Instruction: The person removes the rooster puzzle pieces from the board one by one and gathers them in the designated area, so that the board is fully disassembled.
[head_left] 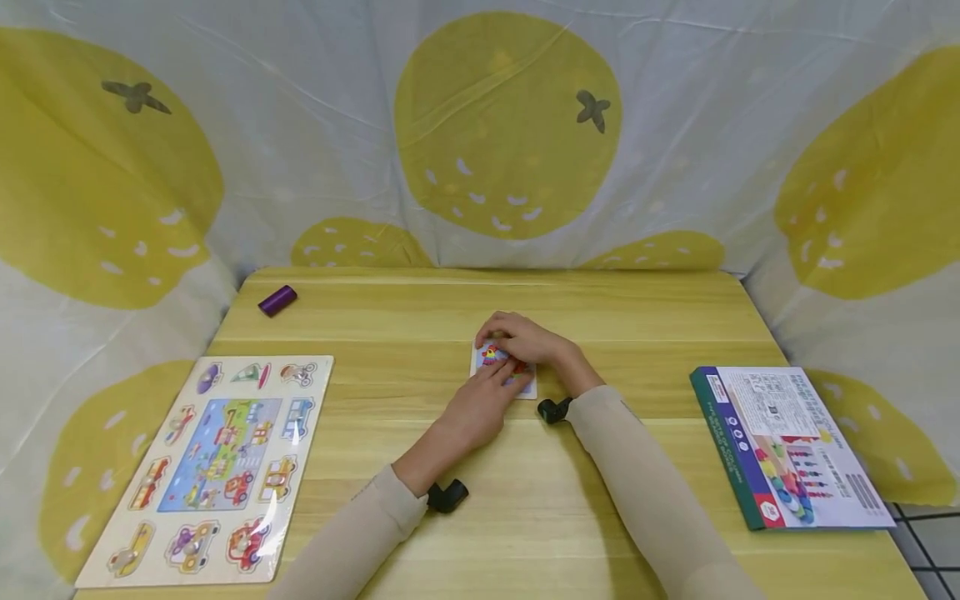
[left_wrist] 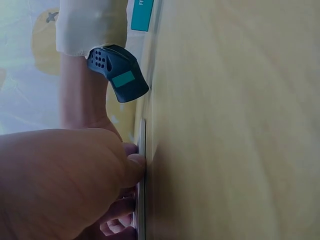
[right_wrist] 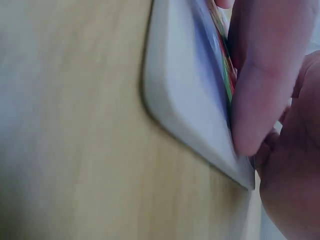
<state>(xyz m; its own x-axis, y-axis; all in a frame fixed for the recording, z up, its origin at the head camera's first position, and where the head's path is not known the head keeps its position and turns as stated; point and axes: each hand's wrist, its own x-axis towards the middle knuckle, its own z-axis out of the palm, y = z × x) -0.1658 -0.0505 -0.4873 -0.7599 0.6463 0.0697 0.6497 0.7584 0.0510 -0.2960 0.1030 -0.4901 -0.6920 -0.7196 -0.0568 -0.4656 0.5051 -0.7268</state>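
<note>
A small flat picture board (head_left: 486,358) with rounded corners and a pale border lies on the table; a bright bird-like figure shows on it. My left hand (head_left: 480,408) comes from the near side, its fingers extended onto the picture. In the left wrist view, the left thumb (left_wrist: 134,170) touches the board's edge. Arched over the far side is my right hand (head_left: 528,340), its fingertips on the board near its far left corner. Up close in the right wrist view, a right finger (right_wrist: 262,100) rests on the picture surface. Both hands hide much of the board.
To the left lies a large wooden peg puzzle (head_left: 221,454) with vehicle pieces. A purple cylinder (head_left: 277,301) lies at the far left. At the right is a flat printed box (head_left: 791,450) with a green side. Patterned cloth (head_left: 510,125) hangs behind the table.
</note>
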